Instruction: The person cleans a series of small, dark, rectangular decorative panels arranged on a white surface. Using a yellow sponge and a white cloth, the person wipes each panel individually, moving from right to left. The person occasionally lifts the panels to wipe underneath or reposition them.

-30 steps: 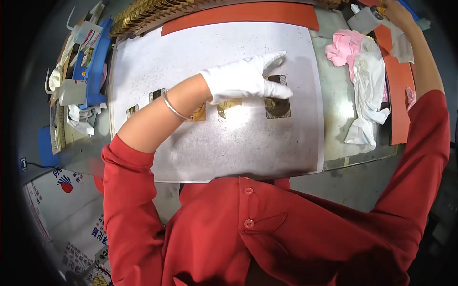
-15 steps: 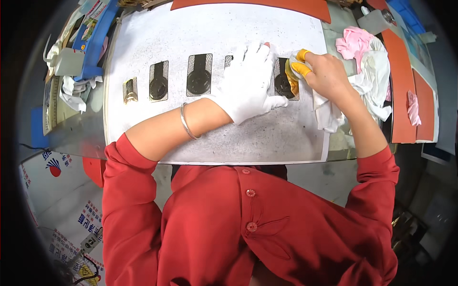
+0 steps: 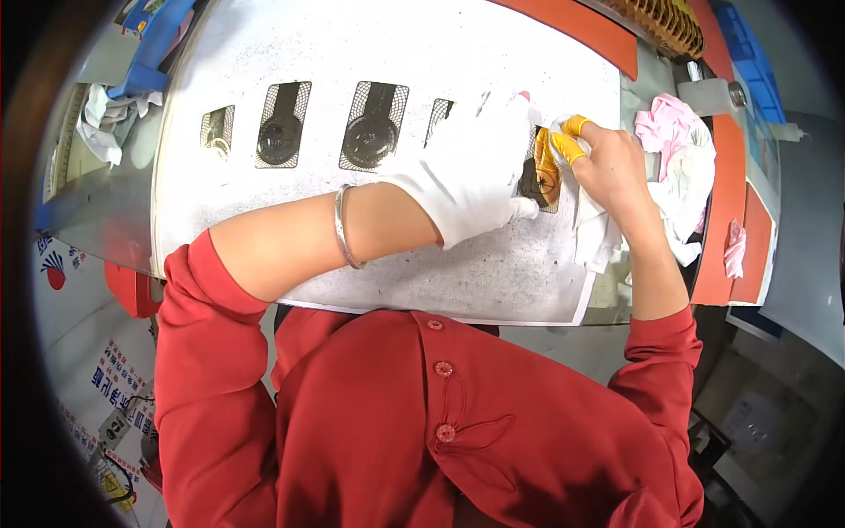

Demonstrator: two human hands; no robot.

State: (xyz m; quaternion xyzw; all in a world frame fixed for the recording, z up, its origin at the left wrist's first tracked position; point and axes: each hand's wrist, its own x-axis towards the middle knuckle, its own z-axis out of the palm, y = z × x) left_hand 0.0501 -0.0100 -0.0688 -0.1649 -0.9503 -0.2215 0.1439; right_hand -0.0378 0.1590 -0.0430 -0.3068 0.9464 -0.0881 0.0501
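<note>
The rightmost mesh-patterned plate [image 3: 547,180], a flat rectangular panel with a dark lower-left part and an amber-gold right part that may be a reflection, lies on a speckled white sheet [image 3: 422,282]. The gloved left hand [image 3: 480,158] lies palm down just left of this plate, fingers stretched out and grasping nothing visible, the thumb spread toward the plate's lower left edge; the glove hides whether it touches. The right hand [image 3: 618,167] comes from the plate's right, its yellow-covered thumb and fingertip bent close together on a wad of white cloth [image 3: 558,128] at the plate's upper right edge. More white fabric [image 3: 597,236] hangs below that hand, but whether it is one piece with the wad cannot be told.

Only this plate appears to be getting attention. Left of it a fourth plate [image 3: 438,114] is partly covered by the glove, then come two larger dark plates [image 3: 374,126] [image 3: 282,125] and a small one [image 3: 216,130], none being worked on. Their surfaces do not show which are finished.

Well right of the plate are a pink cloth [image 3: 666,123], a crumpled white rag [image 3: 691,176], a translucent bottle [image 3: 709,95] and an orange mat [image 3: 723,220]. The glove is the main obstruction, blocking the plate's left side from view.
</note>
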